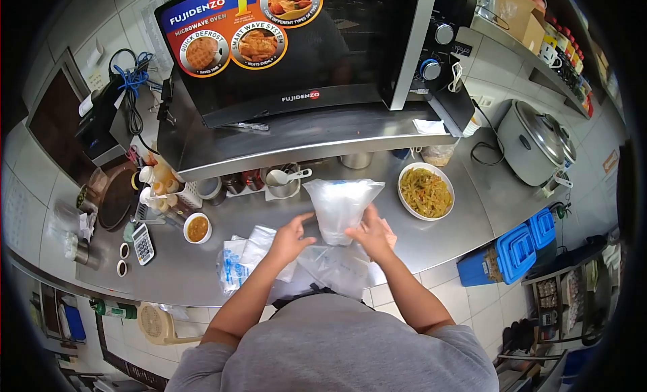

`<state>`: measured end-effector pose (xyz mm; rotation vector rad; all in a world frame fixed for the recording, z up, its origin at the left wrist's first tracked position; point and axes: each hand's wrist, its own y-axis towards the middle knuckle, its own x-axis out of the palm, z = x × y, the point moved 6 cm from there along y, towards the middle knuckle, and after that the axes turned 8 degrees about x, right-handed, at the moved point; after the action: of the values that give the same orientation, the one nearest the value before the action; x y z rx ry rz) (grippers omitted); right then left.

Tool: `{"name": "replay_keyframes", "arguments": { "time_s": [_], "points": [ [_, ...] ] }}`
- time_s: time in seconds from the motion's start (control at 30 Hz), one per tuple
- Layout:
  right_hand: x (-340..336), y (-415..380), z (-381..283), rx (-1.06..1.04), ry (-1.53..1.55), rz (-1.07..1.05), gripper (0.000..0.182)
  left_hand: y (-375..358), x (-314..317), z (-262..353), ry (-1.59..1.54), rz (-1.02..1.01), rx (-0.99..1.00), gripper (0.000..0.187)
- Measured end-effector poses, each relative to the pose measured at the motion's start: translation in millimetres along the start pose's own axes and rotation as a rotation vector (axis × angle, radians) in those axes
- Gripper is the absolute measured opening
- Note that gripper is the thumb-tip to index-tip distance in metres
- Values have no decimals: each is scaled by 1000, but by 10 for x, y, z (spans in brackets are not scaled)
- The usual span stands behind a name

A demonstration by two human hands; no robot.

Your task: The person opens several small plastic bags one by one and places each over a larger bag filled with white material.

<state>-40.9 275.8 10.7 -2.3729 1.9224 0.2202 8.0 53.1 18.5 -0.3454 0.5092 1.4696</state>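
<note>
A clear plastic bag (344,210) with a whitish filling stands upright on the steel counter in front of me, its top edge flared wide. My left hand (293,238) is just left of it, thumb and fingers apart, with nothing in them. On the bag's right side is my right hand (372,237), its thumb against the lower front and its fingers spread along the edge. Flat plastic bags (259,247) lie by my left forearm, some with blue print. Another clear plastic sheet (333,267) lies below the standing bag.
A bowl of noodles (426,192) stands to the right, a small bowl of brown sauce (197,228) to the left. Sauce bottles (162,183), a calculator (143,244) and a measuring cup (278,179) are nearby. A shelf (303,149) with a microwave (290,55) overhangs the back; a rice cooker (529,142) sits right.
</note>
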Motion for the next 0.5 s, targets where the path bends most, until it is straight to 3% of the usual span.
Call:
{"name": "replay_keyframes", "arguments": {
  "time_s": [0.07, 0.13, 0.2, 0.27, 0.3, 0.37, 0.5],
  "points": [
    [-318, -88, -297, -155, 93, 201, 80, -75, -278, 50, -71, 56, 74, 48],
    [-458, -331, -807, -178, 160, 254, 80, -264, -556, 438, -355, 150, 351, 34],
    [-342, -506, -1462, -341, 216, 49, 82, -364, -700, 916, -336, 109, 397, 29],
    [-70, -574, -2127, -695, -316, -199, 83, -388, -782, 1348, -313, 64, 464, 24],
    [3, -548, -2234, -690, -312, -195, 83, -410, -787, 1534, -313, 24, 516, 21],
    [251, -514, -2306, -575, -246, -445, 81, -459, -824, 1702, -309, -15, 575, 19],
    [303, -523, -2165, -445, -315, -535, 78, -531, -924, 1723, -197, 52, 616, 21]
  ]
}}
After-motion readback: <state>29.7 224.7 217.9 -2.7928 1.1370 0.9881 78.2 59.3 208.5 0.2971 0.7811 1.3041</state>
